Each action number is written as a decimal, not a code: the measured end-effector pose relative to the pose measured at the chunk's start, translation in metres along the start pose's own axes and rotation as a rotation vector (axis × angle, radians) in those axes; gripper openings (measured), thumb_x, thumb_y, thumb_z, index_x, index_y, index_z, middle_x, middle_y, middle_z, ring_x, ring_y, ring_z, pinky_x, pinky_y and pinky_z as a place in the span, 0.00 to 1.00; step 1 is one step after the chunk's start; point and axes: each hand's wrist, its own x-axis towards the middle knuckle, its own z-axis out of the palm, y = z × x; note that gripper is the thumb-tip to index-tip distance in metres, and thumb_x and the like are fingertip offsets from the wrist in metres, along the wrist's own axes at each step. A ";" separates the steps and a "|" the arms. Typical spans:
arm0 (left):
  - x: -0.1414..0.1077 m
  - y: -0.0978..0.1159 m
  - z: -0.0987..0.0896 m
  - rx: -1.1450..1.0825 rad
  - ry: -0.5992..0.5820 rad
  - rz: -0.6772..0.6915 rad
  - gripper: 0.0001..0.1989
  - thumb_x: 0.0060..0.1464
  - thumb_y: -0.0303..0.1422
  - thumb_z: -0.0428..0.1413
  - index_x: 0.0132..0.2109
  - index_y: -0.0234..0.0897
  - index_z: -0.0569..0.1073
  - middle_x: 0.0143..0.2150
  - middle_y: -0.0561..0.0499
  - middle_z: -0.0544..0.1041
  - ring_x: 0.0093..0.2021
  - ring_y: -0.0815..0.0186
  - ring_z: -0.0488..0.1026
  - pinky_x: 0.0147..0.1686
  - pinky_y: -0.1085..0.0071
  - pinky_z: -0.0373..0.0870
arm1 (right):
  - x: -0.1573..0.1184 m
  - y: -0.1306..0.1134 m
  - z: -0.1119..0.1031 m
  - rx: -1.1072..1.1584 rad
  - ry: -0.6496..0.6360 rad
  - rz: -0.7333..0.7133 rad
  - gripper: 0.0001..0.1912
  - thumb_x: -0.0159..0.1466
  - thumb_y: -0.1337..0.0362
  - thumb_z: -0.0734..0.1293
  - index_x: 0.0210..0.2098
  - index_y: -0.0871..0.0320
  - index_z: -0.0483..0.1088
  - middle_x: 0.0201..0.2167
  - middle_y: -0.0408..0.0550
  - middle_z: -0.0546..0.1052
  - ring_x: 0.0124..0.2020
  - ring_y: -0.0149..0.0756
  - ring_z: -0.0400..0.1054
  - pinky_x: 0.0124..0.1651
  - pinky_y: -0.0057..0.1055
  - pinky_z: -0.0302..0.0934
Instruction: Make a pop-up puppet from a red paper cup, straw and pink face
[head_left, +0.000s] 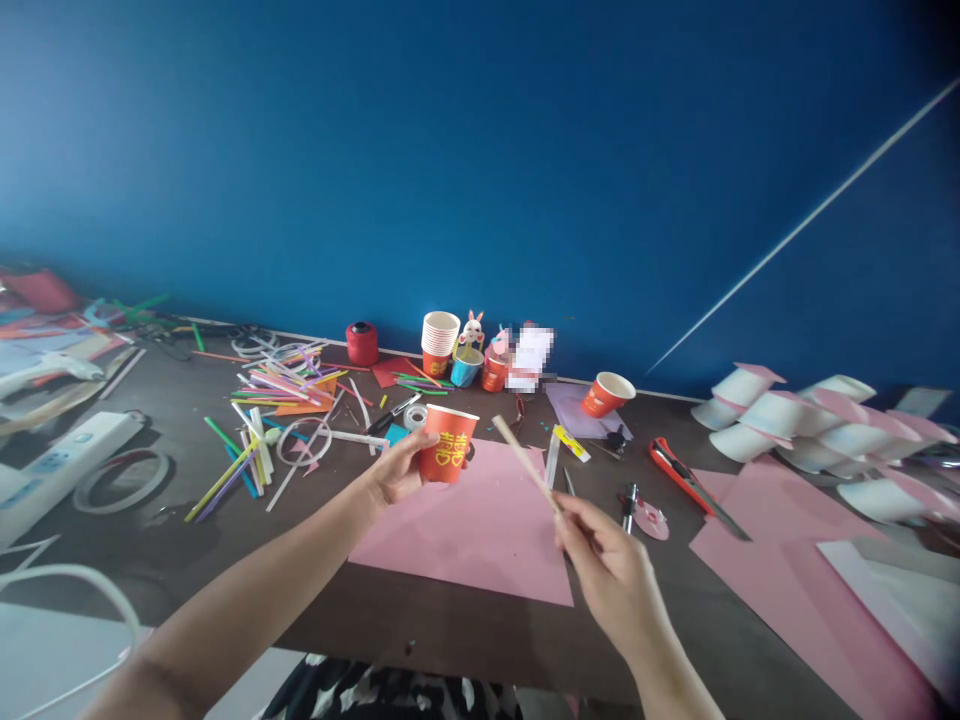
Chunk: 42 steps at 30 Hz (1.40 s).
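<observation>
Table (pixel 480 625) with a pink sheet (pixel 465 540) lying flat; above its far left part, the left hand (pixel 401 472) is clasped around the wall of a red cup (pixel 449 447), apparently unaltered on its visible side. The right hand (pixel 604 560) pinches the near end of a thin pale stick (pixel 524 462), apart from the cup; joining, if any, appears not yet done.

Single view, worn on my head. Faces forward, tipped down at a slant over the dark table (pixel 420 620); blue wall (pixel 465 190) straight ahead, filling the upper half. Wide field, sides stretched and blurred. My left hand (pixel 405 468) and right hand (pixel 606 555) sit nearer than the wall. Patterned clothing (pixel 390 690) closest below, bottom edge.
</observation>
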 end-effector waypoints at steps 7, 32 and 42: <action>-0.012 -0.014 0.010 0.045 0.042 -0.028 0.17 0.45 0.38 0.56 0.42 0.31 0.68 0.38 0.41 0.74 0.32 0.61 0.73 0.33 0.63 0.67 | -0.002 -0.007 0.004 0.323 0.180 -0.102 0.05 0.55 0.65 0.66 0.33 0.55 0.68 0.27 0.44 0.69 0.26 0.30 0.64 0.27 0.26 0.61; -0.029 -0.028 0.008 0.212 0.244 0.212 0.18 0.45 0.35 0.57 0.45 0.35 0.69 0.38 0.47 0.74 0.40 0.60 0.70 0.40 0.67 0.62 | -0.021 -0.041 0.041 0.263 -0.299 0.249 0.12 0.57 0.56 0.63 0.32 0.60 0.67 0.30 0.48 0.73 0.12 0.19 0.54 0.14 0.20 0.48; -0.031 -0.029 0.016 0.167 0.283 0.124 0.20 0.46 0.38 0.56 0.46 0.33 0.68 0.36 0.44 0.74 0.33 0.62 0.72 0.34 0.66 0.66 | -0.010 -0.035 0.033 0.528 0.149 -0.034 0.08 0.58 0.66 0.64 0.38 0.55 0.66 0.28 0.43 0.71 0.33 0.30 0.65 0.38 0.28 0.59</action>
